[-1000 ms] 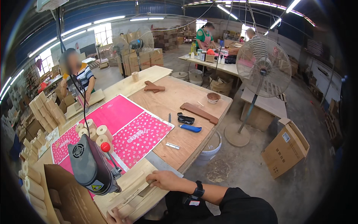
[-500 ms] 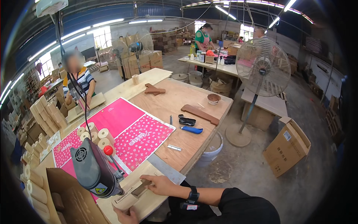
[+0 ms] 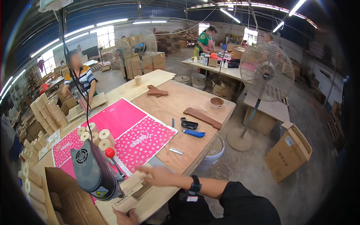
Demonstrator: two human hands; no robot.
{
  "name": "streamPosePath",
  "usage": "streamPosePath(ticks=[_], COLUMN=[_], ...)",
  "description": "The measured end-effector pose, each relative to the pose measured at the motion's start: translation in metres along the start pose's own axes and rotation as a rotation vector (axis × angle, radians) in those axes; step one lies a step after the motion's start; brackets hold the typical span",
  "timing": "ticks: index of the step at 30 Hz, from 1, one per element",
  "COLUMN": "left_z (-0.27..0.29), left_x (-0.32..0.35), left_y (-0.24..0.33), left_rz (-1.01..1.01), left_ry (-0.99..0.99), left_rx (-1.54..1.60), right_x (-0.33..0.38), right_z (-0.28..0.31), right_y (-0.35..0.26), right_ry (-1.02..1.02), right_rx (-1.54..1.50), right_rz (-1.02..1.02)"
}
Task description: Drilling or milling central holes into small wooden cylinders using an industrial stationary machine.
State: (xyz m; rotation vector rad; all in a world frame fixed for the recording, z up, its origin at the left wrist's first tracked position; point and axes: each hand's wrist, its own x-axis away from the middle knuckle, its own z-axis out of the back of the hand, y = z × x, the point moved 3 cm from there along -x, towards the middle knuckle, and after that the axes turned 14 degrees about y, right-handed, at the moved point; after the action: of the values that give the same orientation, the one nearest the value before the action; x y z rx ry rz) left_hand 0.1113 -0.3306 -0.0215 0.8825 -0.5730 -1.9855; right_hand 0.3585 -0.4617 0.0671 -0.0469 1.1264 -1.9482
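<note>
A grey-black bench drill press [image 3: 92, 170] with a red-knobbed lever [image 3: 110, 152] stands at the lower left. Under its head, a pale wooden cylinder [image 3: 126, 204] lies in a plywood jig [image 3: 150, 198]. My left hand [image 3: 126, 217], partly cut off by the lower edge, grips the cylinder's near end between thumb and fingers. Above the jig's slot, beside the drill head, is my right hand [image 3: 159, 176]; its fingers are stretched out, a little blurred, and nothing shows in them. Several drilled wooden cylinders [image 3: 105, 135] stand behind the drill on a pink patterned sheet [image 3: 144, 138].
On the table lie a blue utility knife [image 3: 194, 133], a black case [image 3: 189, 123], a metal piece [image 3: 176, 150], brown boards [image 3: 202, 117] and a bowl [image 3: 216, 102]. An open carton [image 3: 71, 195] stands left of the drill. A co-worker [image 3: 80, 77] sits across; a fan [image 3: 267, 71] stands right.
My right hand has lifted off the jig and shifted slightly left and up toward the drill head. My left hand stays at the cylinder. The whole view has shifted slightly.
</note>
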Motion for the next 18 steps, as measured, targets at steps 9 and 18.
streamPosePath(ticks=[9, 18], left_z=[-0.003, -0.004], left_x=[-0.001, -0.002], left_y=[0.007, -0.01], left_rz=[0.009, -0.165], left_ry=[-0.053, 0.062], left_rx=[-0.017, 0.089], right_x=[-0.087, -0.069], right_z=[0.036, 0.028], right_y=[-0.097, -0.095], right_ry=[0.069, 0.128], right_rx=[-0.09, -0.482], right_rz=[0.184, 0.118])
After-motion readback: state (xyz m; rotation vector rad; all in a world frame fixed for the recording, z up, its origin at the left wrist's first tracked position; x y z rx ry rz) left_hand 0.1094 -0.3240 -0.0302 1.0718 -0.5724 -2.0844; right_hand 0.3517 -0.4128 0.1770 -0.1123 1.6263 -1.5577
